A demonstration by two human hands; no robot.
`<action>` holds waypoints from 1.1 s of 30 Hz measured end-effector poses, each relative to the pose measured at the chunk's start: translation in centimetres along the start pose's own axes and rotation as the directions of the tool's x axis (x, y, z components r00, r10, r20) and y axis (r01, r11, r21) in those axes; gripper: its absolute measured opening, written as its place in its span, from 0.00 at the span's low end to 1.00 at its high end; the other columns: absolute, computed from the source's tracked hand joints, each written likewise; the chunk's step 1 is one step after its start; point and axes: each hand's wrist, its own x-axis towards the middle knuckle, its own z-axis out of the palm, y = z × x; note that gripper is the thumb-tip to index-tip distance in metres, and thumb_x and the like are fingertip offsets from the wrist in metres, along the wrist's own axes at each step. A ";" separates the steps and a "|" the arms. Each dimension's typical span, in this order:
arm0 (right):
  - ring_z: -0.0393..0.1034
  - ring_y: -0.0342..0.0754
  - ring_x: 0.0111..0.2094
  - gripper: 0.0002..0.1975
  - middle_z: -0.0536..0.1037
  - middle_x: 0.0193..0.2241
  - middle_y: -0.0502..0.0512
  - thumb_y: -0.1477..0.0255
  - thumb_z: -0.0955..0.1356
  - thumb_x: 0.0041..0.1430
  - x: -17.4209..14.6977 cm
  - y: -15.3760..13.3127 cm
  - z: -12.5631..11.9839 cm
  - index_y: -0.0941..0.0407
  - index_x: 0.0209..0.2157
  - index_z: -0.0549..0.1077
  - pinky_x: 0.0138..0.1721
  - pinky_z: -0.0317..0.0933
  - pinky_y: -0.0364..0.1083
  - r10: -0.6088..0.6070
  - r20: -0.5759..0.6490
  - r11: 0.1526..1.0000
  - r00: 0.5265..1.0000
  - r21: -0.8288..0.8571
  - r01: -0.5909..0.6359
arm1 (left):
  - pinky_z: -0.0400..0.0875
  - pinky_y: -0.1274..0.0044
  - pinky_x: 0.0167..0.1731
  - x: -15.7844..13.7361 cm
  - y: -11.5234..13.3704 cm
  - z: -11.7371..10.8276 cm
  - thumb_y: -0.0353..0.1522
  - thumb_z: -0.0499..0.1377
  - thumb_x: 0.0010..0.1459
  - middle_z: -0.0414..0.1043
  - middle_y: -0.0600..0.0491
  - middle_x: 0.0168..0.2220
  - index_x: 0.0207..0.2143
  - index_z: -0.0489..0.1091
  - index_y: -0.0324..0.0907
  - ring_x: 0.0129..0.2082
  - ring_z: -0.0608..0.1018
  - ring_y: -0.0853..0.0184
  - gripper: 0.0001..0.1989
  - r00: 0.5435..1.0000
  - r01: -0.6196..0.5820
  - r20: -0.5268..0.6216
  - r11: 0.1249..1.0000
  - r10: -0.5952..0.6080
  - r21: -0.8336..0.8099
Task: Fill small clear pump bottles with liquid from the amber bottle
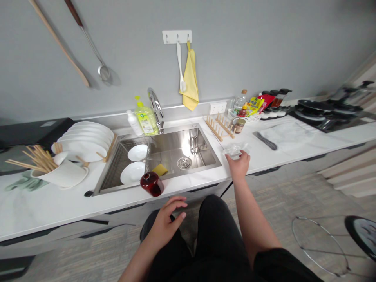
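My right hand is at the counter edge right of the sink, its thumb and fingers closed round the near side of a clear, see-through item, perhaps plastic, whose kind I cannot make out. Over my lap, just below the counter, my left hand has its fingers apart and holds nothing. Nearest to it is a dark red glass bottle, without a cap, on the front rim of the sink. A yellow sponge lies behind the bottle. Two white plates rest in the sink's left part.
A wooden rack and a jar stand behind my right hand. Farther right are dark tongs and black pans. Left of the sink stand upright plates and a white chopstick holder. Soap bottles flank the faucet.
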 end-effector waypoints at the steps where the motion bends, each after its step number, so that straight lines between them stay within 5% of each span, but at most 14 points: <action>1: 0.73 0.68 0.54 0.40 0.76 0.53 0.71 0.53 0.79 0.57 -0.1 -0.1 0.0 0.61 0.63 0.74 0.63 0.70 0.65 -0.002 0.002 1.000 1.000 0.000 0.002 | 0.78 0.54 0.68 0.0 0.1 0.0 0.36 0.67 0.73 0.82 0.45 0.65 0.54 0.85 0.53 0.65 0.84 0.51 0.10 1.000 0.004 0.007 1.000 -0.004 -0.002; 9: 0.74 0.69 0.52 0.44 0.76 0.54 0.69 0.51 0.78 0.57 -0.8 -0.6 -0.5 0.58 0.68 0.70 0.59 0.71 0.66 -0.010 -0.020 1.000 1.000 -0.015 0.010 | 0.80 0.55 0.67 -0.3 1.3 -0.2 0.37 0.68 0.72 0.83 0.44 0.63 0.53 0.86 0.52 0.63 0.86 0.51 0.10 1.000 -0.014 0.017 1.000 0.014 0.005; 13: 0.72 0.68 0.51 0.37 0.74 0.49 0.67 0.49 0.74 0.61 -1.9 -0.4 -1.5 0.59 0.62 0.71 0.59 0.70 0.67 -0.102 -0.091 0.994 0.991 0.039 0.105 | 0.84 0.60 0.59 -1.0 1.1 -3.3 0.40 0.68 0.73 0.87 0.44 0.56 0.51 0.86 0.49 0.57 0.87 0.52 0.10 0.983 -0.050 -0.176 0.999 0.052 0.018; 16: 0.71 0.62 0.44 0.26 0.74 0.42 0.59 0.52 0.70 0.65 -4.2 -1.0 -2.1 0.55 0.55 0.74 0.55 0.71 0.62 -0.186 -0.034 0.976 0.982 0.105 0.189 | 0.85 0.63 0.54 -1.6 -0.7 -8.8 0.44 0.69 0.71 0.87 0.46 0.47 0.48 0.84 0.45 0.48 0.88 0.55 0.14 0.877 0.033 -0.479 0.999 -0.033 -0.008; 18: 0.72 0.59 0.40 0.19 0.73 0.37 0.55 0.54 0.69 0.67 -6.6 -2.4 -2.1 0.53 0.50 0.75 0.52 0.72 0.60 -0.266 0.108 0.953 0.958 0.176 0.245 | 0.84 0.63 0.54 -2.1 -2.6 -13.4 0.46 0.69 0.69 0.86 0.46 0.47 0.50 0.81 0.43 0.46 0.87 0.57 0.18 0.703 0.131 -0.704 0.991 -0.103 -0.014; 20: 0.74 0.59 0.39 0.15 0.75 0.36 0.54 0.57 0.71 0.67 -9.3 -4.8 -1.9 0.51 0.48 0.78 0.51 0.73 0.60 -0.396 0.278 0.901 0.875 0.304 0.311 | 0.83 0.62 0.56 -2.8 -4.8 -18.2 0.47 0.68 0.68 0.85 0.45 0.50 0.55 0.79 0.42 0.48 0.86 0.56 0.22 0.539 0.276 -0.839 0.957 -0.075 0.092; 22: 0.78 0.60 0.45 0.19 0.81 0.44 0.58 0.61 0.75 0.65 -12.1 -7.6 -1.4 0.51 0.55 0.80 0.53 0.76 0.60 -0.544 0.411 0.810 0.731 0.484 0.330 | 0.83 0.61 0.55 -3.4 -7.0 -22.5 0.46 0.66 0.67 0.83 0.44 0.56 0.61 0.77 0.41 0.51 0.85 0.54 0.26 0.443 0.456 -0.896 0.867 -0.026 0.200; 25: 0.74 0.67 0.68 0.45 0.75 0.71 0.67 0.63 0.82 0.58 -15.8 -11.8 -0.1 0.49 0.74 0.71 0.66 0.73 0.65 -0.679 0.520 0.690 0.518 0.694 0.208 | 0.80 0.56 0.63 -3.8 -9.8 -27.0 0.42 0.66 0.64 0.77 0.38 0.65 0.67 0.73 0.38 0.57 0.83 0.50 0.33 0.444 0.641 -0.896 0.703 -0.013 0.307; 27: 0.64 0.69 0.78 0.60 0.67 0.79 0.69 0.61 0.87 0.52 -17.7 -14.0 1.0 0.48 0.80 0.63 0.74 0.66 0.69 -0.711 0.566 0.660 0.418 0.742 0.116 | 0.77 0.55 0.67 -3.6 -11.4 -28.6 0.39 0.66 0.62 0.76 0.34 0.67 0.71 0.70 0.34 0.60 0.83 0.47 0.37 0.472 0.694 -0.877 0.651 -0.090 0.307; 33: 0.61 0.72 0.81 0.75 0.62 0.81 0.72 0.57 0.91 0.44 -21.0 -17.9 5.4 0.46 0.85 0.53 0.78 0.59 0.72 -0.692 0.635 0.648 0.343 0.756 -0.093 | 0.77 0.59 0.64 -2.7 -14.0 -29.8 0.37 0.64 0.62 0.81 0.35 0.63 0.73 0.70 0.34 0.59 0.84 0.47 0.38 0.482 0.735 -0.850 0.626 -0.211 0.261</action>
